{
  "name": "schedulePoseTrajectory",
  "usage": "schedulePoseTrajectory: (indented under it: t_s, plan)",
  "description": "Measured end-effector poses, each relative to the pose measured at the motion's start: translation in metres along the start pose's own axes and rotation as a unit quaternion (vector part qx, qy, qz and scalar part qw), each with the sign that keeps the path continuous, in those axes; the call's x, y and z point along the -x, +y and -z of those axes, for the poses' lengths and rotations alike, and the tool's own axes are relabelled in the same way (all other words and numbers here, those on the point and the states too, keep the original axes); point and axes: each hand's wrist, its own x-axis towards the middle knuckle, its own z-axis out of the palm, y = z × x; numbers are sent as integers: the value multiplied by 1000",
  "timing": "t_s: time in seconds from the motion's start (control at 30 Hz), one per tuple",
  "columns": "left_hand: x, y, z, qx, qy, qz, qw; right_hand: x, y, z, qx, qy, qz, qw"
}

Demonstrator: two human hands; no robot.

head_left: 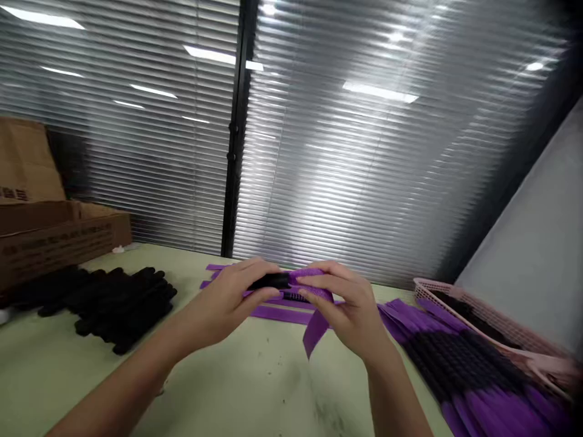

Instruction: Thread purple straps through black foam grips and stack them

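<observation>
Near the middle of the table, my left hand (228, 297) is closed round a black tube-like piece (273, 280). Against its right end, my right hand (348, 303) pinches a purple strap (316, 331), whose loose end hangs below the fingers. The strap meets the black piece between the two hands; the exact join is partly covered by the fingers. Behind and beneath the hands, more purple straps (282, 314) lie flat across the table, one with a black section beside the fingers.
Black pieces (122, 306) are heaped at the left, before a cardboard box (68, 240). At the right lies a stack of purple straps with black middles (464, 358), beside a pink basket (510, 315). Blinds (319, 152) rise behind the green table (255, 388).
</observation>
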Motion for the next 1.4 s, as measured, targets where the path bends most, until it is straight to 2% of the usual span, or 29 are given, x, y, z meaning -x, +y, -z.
schedulePoseTrajectory:
  t_s: [0.37,0.57,0.83,1.0,1.17,1.4]
  plan:
    - [2,1,4,3,36,-38,999,0,-3,-20,-3,114,17,993]
    - [1,0,3,3,41,-49,998,0,-4,-22,-9,117,14,993]
    - [1,1,2,1,47,-71,996,-1,-4,-25,-29,91,15,995]
    - [1,1,4,-32,47,-86,995,0,-2,-22,-41,36,1,999]
    - [2,0,-2,-87,64,-113,988,3,4,-17,-34,-23,-36,999]
    - [-1,-1,-9,-100,30,-89,991,2,8,-16,-12,-63,-73,995]
